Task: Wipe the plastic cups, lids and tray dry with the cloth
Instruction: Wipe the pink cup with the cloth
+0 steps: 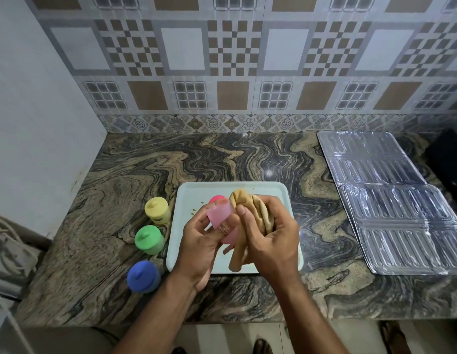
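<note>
Left grip grasps translucent pink cup; right grip clutches crumpled tan cloth.

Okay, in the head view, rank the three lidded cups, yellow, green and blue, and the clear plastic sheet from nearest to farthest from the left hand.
1. Green-lidded cup, just left of the left hand, beside the tray.
2. Yellow-lidded cup up-left and blue-lidded cup down-left: too close to call.
3. Clear plastic sheet, far right on the counter, past the right hand.
</note>
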